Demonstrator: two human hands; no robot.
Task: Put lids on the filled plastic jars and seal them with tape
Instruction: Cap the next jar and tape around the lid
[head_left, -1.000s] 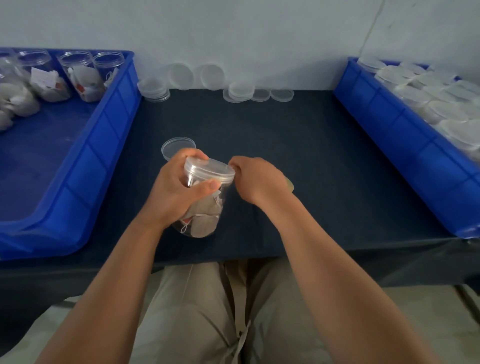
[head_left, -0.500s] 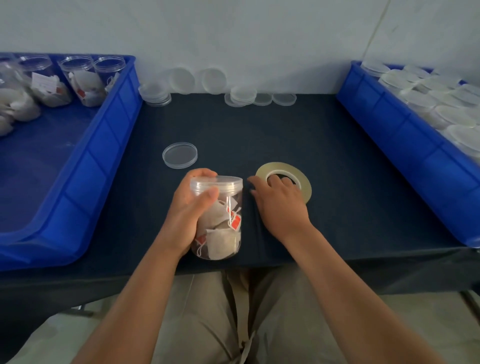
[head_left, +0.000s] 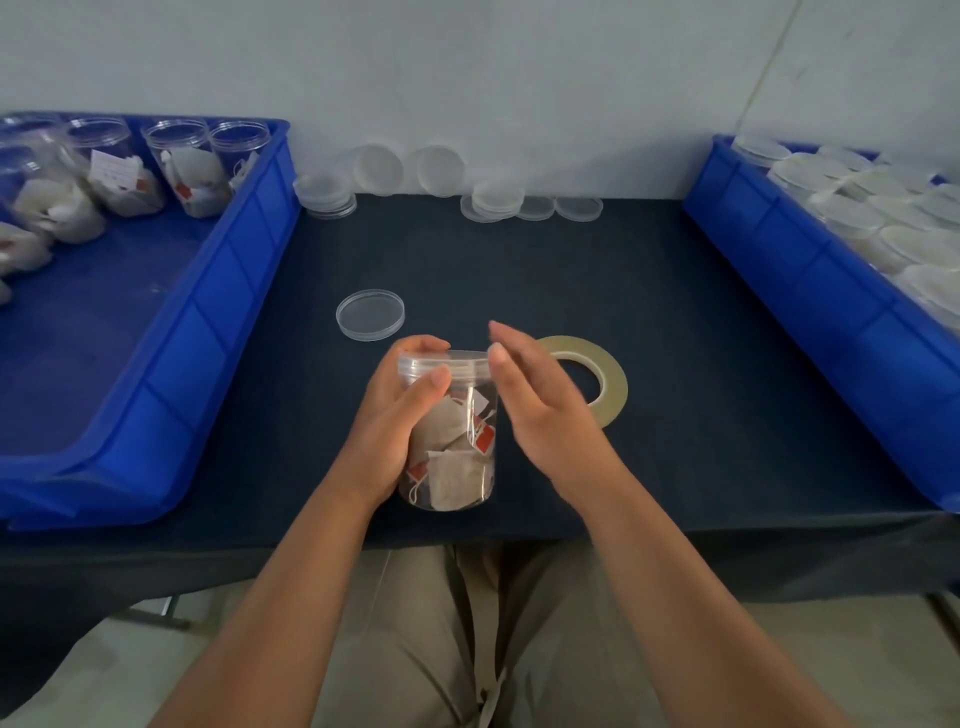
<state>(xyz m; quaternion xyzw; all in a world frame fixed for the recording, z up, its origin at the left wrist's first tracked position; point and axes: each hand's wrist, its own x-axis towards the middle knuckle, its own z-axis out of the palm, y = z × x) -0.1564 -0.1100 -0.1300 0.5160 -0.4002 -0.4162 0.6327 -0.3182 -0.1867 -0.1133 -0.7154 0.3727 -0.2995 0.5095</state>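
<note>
Near the front edge of the dark table (head_left: 519, 260), the left hand (head_left: 395, 421) grips the lidded clear plastic jar of tea bags (head_left: 457, 447); the right hand (head_left: 540, 410), fingers straight and empty, hovers beside it. Possible hazard: a sideways knock could tip the jar off.

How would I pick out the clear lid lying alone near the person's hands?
On the dark table, between the left blue crate and the right blue crate, find the jar that the left hand holds. Just beyond it, slightly leftward, one clear lid lies flat. The other loose lids sit stacked or leaning by the back wall; this one lies alone.
</note>
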